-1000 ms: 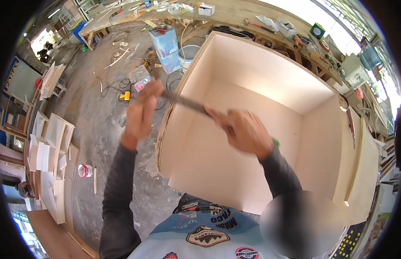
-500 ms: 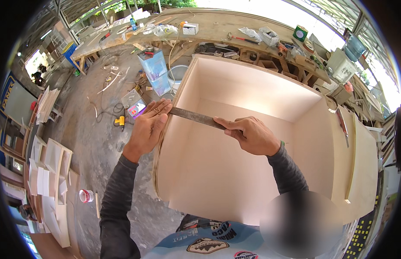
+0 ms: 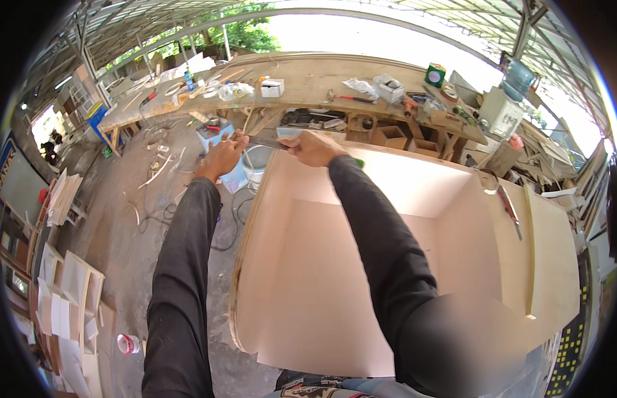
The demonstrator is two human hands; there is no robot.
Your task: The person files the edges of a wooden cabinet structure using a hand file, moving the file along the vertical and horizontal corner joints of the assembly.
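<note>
A flat metal file (image 3: 267, 142) spans the gap between my hands at the far left corner of a large open wooden box (image 3: 321, 278) with pale inner faces. My left hand (image 3: 221, 158) is closed at the file's left end, fingers pressed on it. The other end is gripped in my right hand (image 3: 315, 148), above the far edge of the box; the fist hides that end. The file lies at or just over the left rim; contact cannot be made out.
A long workbench (image 3: 302, 69) with scattered tools runs across the back. Left of the box stand a blue square can (image 3: 235, 178) and a white bucket (image 3: 256, 178). Cables and offcuts litter the floor. A red-handled tool (image 3: 509, 205) rests on the pale panel at right.
Both hands have moved away from me with the file, along the left rim to the far corner. My arms are stretched further out, and the view has tilted up.
</note>
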